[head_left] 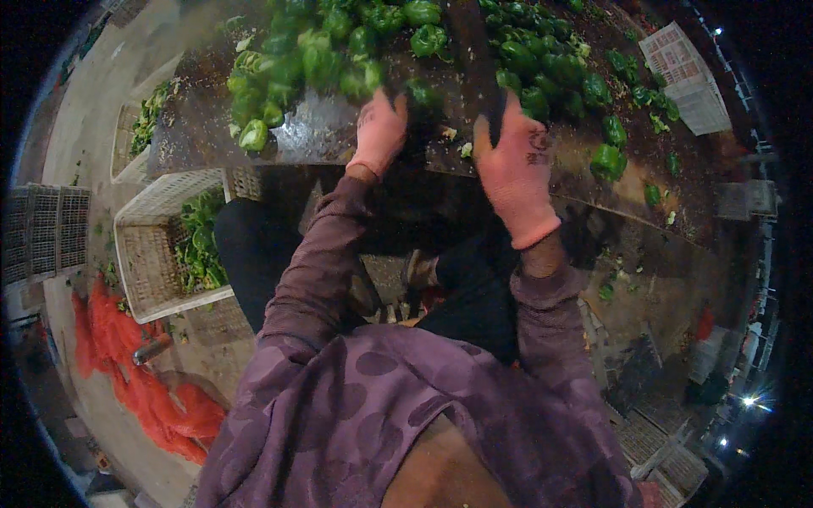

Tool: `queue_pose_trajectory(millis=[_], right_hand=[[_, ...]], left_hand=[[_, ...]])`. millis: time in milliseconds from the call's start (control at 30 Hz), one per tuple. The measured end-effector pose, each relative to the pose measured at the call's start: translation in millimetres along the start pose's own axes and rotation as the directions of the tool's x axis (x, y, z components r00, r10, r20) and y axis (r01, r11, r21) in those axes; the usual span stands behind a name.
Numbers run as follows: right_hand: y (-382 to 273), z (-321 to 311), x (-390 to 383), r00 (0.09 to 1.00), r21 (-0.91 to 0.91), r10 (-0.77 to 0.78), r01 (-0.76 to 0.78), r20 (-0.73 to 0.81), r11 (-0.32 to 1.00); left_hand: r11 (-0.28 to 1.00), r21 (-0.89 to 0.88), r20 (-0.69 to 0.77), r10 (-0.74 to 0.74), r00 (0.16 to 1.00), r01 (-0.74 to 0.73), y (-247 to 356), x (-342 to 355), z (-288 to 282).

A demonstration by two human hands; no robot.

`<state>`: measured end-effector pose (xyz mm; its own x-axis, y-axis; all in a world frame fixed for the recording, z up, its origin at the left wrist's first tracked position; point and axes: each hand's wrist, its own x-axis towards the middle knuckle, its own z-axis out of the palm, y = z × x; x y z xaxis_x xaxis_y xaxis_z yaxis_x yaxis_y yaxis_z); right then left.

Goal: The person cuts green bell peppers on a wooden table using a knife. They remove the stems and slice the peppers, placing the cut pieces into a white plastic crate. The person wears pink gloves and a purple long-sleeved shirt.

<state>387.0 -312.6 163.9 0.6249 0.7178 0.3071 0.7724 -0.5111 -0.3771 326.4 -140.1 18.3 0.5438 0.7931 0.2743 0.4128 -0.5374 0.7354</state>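
Observation:
Both my hands wear pink gloves with dark fingers and reach onto a dark, wet table (322, 135) strewn with green bell peppers. My left hand (378, 135) is at the near edge of the blurred left pile of peppers (313, 63). A dark green pepper (423, 99) lies just right of its fingertips; blur hides whether the fingers grip anything. My right hand (518, 169) is beside the right pile of peppers (550, 72), its thumb and forefinger apart and no pepper visible between them. Single peppers (608, 161) lie right of it.
A white plastic crate (135, 254) holding green peppers or trimmings stands left of my knee. Another crate (124, 127) is beyond it. Red netting (140, 381) lies on the left floor. A pale crate (686, 76) sits at the table's far right. A dark divider (471, 59) splits the piles.

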Motion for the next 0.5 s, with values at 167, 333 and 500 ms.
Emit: queue_pose_trajectory(millis=[167,333,500], right_hand=[[25,79,10,0.925,-0.120,0.113,-0.073,0.364,0.990],[18,80,22,0.908,-0.070,0.043,-0.015,0.418,0.997],[-15,107,36,0.926,0.103,0.055,-0.101,0.374,0.990]], left_hand=[[0.991,0.019,0.097,-0.131,0.987,0.130,13,-11,-14],[0.996,0.000,0.162,-0.088,0.983,0.090,18,-4,-28],[0.999,0.049,-0.039,-0.013,0.999,0.015,-13,11,-35]])
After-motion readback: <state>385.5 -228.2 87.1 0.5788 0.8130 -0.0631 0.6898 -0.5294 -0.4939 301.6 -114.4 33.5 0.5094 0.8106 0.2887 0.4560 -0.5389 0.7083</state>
